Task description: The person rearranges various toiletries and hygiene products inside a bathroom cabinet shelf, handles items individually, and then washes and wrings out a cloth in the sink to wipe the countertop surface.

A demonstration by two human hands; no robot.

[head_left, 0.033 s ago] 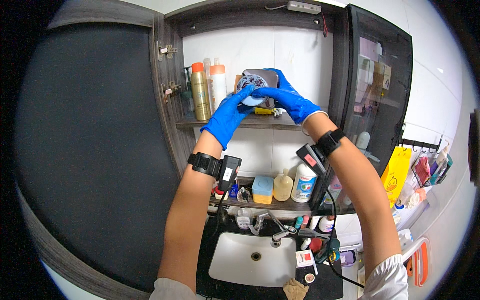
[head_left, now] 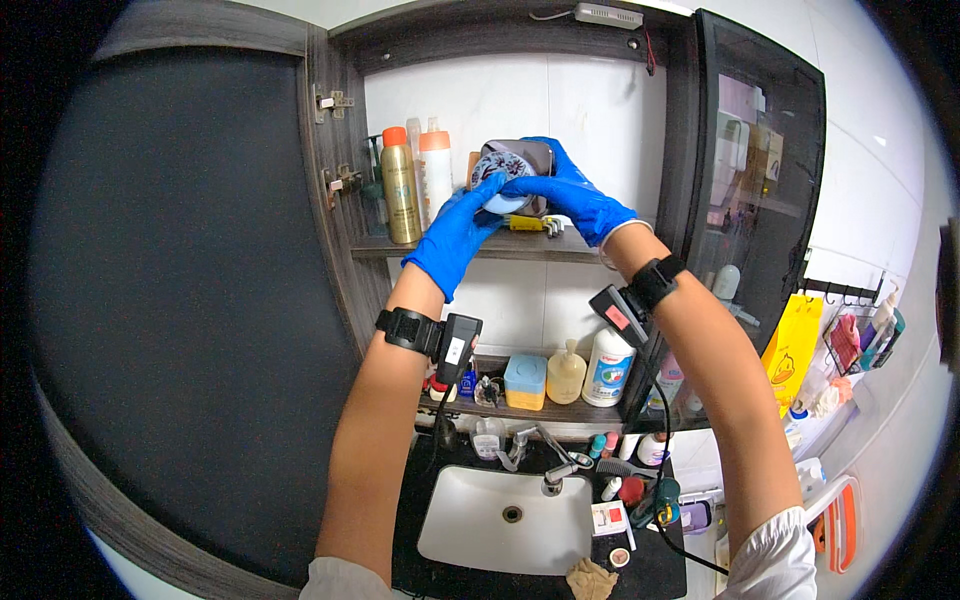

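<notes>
Since both gloved hands are up at the top shelf (head_left: 580,243), the jar (head_left: 512,175) sits between them, left hand (head_left: 458,235) gripping from below-left, right hand (head_left: 572,197) fingers wrapped over its right side, equally close.

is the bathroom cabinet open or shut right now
Open. The left door is swung wide and the dark right door stands out, baring both shelves, where the left hand and right hand reach.
</notes>
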